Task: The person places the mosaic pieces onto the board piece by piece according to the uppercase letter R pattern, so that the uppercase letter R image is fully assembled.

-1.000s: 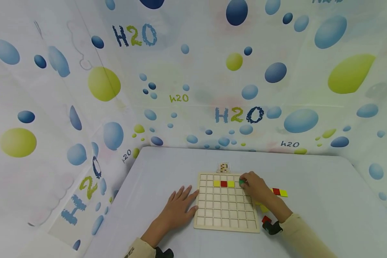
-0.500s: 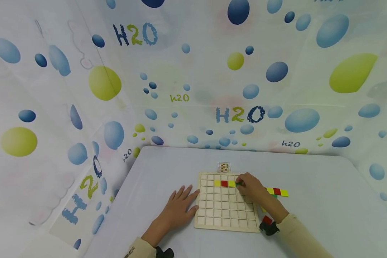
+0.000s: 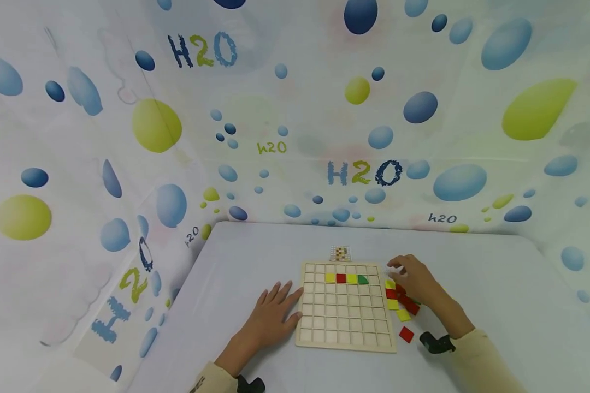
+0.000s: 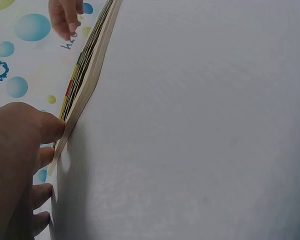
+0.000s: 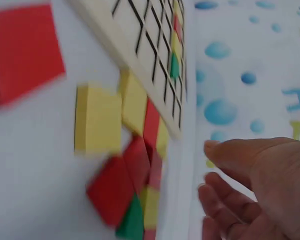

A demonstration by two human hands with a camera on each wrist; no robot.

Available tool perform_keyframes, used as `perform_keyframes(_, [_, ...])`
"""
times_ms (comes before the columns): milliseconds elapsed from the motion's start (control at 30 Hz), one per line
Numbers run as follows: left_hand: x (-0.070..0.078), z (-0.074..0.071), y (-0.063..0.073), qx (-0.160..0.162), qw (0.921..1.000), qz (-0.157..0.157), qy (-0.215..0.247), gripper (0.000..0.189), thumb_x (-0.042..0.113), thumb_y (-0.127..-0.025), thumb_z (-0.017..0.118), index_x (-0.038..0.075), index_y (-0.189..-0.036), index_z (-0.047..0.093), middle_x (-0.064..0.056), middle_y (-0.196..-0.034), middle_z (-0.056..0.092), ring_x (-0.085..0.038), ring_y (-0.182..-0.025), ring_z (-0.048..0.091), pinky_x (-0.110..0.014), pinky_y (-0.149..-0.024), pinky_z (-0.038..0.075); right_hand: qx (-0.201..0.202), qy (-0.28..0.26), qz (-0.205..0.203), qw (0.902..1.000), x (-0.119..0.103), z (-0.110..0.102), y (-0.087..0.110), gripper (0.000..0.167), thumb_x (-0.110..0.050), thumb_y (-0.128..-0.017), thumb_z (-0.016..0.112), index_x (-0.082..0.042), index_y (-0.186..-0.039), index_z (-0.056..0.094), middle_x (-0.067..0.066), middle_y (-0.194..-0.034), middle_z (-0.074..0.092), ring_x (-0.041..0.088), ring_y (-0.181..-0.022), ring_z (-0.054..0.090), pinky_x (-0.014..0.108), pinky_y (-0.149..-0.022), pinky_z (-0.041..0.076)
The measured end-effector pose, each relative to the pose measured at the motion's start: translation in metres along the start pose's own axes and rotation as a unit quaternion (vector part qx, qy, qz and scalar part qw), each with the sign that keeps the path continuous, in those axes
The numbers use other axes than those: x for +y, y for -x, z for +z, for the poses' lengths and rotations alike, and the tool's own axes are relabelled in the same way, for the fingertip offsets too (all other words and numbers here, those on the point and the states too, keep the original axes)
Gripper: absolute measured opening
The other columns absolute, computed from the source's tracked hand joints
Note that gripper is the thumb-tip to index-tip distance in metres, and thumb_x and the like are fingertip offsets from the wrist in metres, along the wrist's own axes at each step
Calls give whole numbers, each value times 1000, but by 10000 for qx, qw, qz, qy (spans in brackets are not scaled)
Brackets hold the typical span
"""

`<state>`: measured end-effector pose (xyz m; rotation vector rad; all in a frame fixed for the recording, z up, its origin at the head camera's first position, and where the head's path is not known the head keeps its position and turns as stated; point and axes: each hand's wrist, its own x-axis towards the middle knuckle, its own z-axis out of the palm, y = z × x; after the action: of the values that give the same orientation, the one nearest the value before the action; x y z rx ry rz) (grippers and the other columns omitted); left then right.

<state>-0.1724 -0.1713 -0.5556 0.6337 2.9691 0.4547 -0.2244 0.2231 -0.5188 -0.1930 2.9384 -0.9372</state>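
A square wooden grid board (image 3: 344,347) lies flat on the white table. In its second row from the top sit a yellow tile (image 3: 330,278), a red tile (image 3: 341,278), another yellow tile (image 3: 352,278) and a green piece with a curved or slanted edge (image 3: 363,279). My left hand (image 3: 270,319) rests with spread fingers against the board's left edge; its fingertips (image 4: 52,129) touch that edge in the left wrist view. Beyond the board's upper right edge hovers my right hand (image 3: 415,278), fingers loosely bent and holding nothing, above the loose tiles.
Right of the board lies a loose pile of red, yellow and green tiles (image 5: 112,187), partly under my right hand. A single red tile (image 3: 406,334) lies apart, nearer me. Behind the board is a small pattern card (image 3: 341,253). A printed curtain (image 3: 305,109) stands behind the table.
The green piece that my right hand was pinching now sits in the cell beside the second yellow tile. My right hand has let go and moved right. The left hand stays put.
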Motion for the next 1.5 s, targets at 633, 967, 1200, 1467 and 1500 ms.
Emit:
perform_keyframes(633, [-1, 1, 2, 39, 9998, -7, 215, 59, 49, -108, 50, 28, -163, 43, -8, -172, 34, -39, -161, 24, -67, -125, 21, -208, 176, 196, 9994, 65, -23, 11, 29, -10, -96, 75, 4, -121, 69, 19, -113, 64, 34, -105, 58, 59, -100, 55])
perform_keyframes(967, [3, 1, 2, 33, 9997, 40, 256, 59, 49, -108, 50, 28, -163, 43, -8, -172, 33, -38, -161, 24, -67, -126, 21, -325, 93, 285, 9990, 75, -28, 2, 31, -12, -97, 74, 3, -123, 69, 22, -118, 64, 38, -109, 58, 59, -101, 55])
perform_keyframes(1200, [2, -1, 1, 12, 9997, 14, 253, 59, 50, -108, 50, 28, -163, 43, -8, -172, 33, -38, -161, 24, -67, -126, 21, 10, -34, 437, 9990, 73, -14, -10, 37, -13, -99, 72, 6, -130, 63, 24, -121, 60, 37, -108, 56, 58, -102, 55])
perform_keyframes(1467, [2, -2, 1, 17, 9998, -6, 183, 60, 49, -108, 50, 28, -163, 43, -8, -172, 33, -38, -161, 24, -67, -125, 22, 97, -3, 381, 9992, 53, 0, -22, 33, -12, -101, 68, 5, -128, 61, 25, -118, 59, 36, -105, 55, 56, -101, 55])
perform_keyframes(1500, [2, -3, 1, 20, 9998, -8, 185, 59, 49, -108, 51, 28, -163, 43, -8, -172, 33, -39, -161, 24, -67, -125, 22, 120, -6, 345, 9993, 50, 2, -22, 32, -12, -101, 68, 5, -127, 61, 24, -117, 59, 36, -104, 55, 56, -101, 55])
